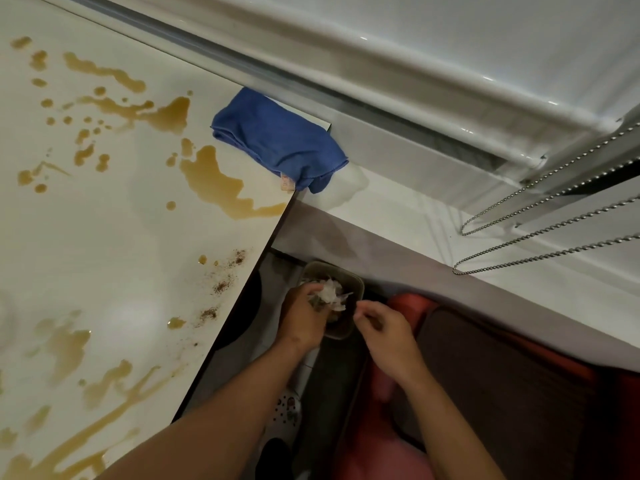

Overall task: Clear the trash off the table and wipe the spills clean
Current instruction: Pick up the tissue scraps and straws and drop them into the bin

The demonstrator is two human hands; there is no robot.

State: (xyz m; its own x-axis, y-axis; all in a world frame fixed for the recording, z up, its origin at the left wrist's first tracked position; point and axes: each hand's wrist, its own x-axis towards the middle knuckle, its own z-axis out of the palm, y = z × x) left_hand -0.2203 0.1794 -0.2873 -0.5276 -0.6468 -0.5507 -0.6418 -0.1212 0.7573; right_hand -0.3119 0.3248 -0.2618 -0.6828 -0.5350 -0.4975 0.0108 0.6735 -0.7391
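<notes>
From the head camera, both hands reach down past the tabletop's right edge to a small square trash bin on the floor. The left hand hangs over the bin's mouth with its fingers curled round a crumpled white wad of trash, which sits at the bin's opening. The right hand is just beside the bin's right rim, fingers loosely curled with thumb and forefinger close together; whether it pinches anything is too small to tell.

The pale tabletop carries brown liquid spills in pools, streaks and drops across much of its surface, one pool reaching the right edge. Dark crumbs are scattered near that edge, closer to the person. A folded blue cloth lies at the far right corner of the tabletop, one end drooping over the edge, well apart from both hands.

Beyond the corner runs a white window sill, with beaded metal blind chains hanging in loops above it. Below the right arm lies a red and dark brown cushioned seat.
</notes>
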